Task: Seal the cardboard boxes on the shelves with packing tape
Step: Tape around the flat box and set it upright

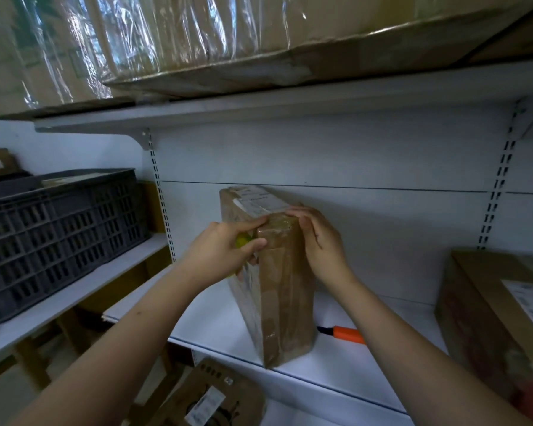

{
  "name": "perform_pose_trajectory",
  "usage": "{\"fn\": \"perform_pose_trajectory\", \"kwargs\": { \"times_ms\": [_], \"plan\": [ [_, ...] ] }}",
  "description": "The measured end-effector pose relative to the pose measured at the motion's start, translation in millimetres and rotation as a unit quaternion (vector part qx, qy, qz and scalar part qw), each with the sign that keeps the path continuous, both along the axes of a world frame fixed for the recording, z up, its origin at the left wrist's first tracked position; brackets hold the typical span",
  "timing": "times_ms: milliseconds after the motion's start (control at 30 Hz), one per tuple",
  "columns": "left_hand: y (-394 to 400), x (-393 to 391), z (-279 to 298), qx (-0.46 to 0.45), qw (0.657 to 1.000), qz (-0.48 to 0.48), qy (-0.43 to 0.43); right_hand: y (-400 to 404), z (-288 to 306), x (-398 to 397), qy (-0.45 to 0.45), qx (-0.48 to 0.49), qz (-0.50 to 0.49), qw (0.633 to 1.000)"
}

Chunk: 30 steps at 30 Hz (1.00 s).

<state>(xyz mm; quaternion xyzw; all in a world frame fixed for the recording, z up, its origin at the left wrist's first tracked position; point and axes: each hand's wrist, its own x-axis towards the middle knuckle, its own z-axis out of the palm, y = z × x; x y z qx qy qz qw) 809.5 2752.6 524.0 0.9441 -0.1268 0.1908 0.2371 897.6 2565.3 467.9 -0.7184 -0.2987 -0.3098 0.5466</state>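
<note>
A narrow cardboard box [285,299] stands on end on the white shelf [366,373], its sides glossy with clear tape and a white label on top. My left hand [225,250] grips a tape roll with a yellow-green core [243,240] against the box's upper left edge, thumb and forefinger reaching onto the top. My right hand [319,241] curls over the box's upper right corner, fingertips pressing the tape on top.
An orange-handled cutter [346,333] lies on the shelf behind my right forearm. Another labelled cardboard box [499,318] sits at the right. A grey plastic crate [59,238] stands on the left shelf. Plastic-wrapped cartons [197,41] fill the shelf above. A printed box [216,398] lies below.
</note>
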Motion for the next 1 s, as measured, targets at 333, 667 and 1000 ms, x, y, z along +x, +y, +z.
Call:
{"fn": "perform_pose_trajectory", "kwargs": {
  "times_ms": [333,667,1000],
  "plan": [
    [-19,4,-6,-0.113,0.993,-0.027,0.038,-7,-1,-7,0.139,0.096,0.084,0.982],
    [-26,17,-7,-0.162,0.985,-0.041,0.047,-128,-123,-10,0.281,-0.413,-0.119,0.858],
    [-67,18,-1,-0.101,0.995,0.006,0.018,-147,-169,-37,0.193,-0.287,-0.35,0.871]
  ]
}}
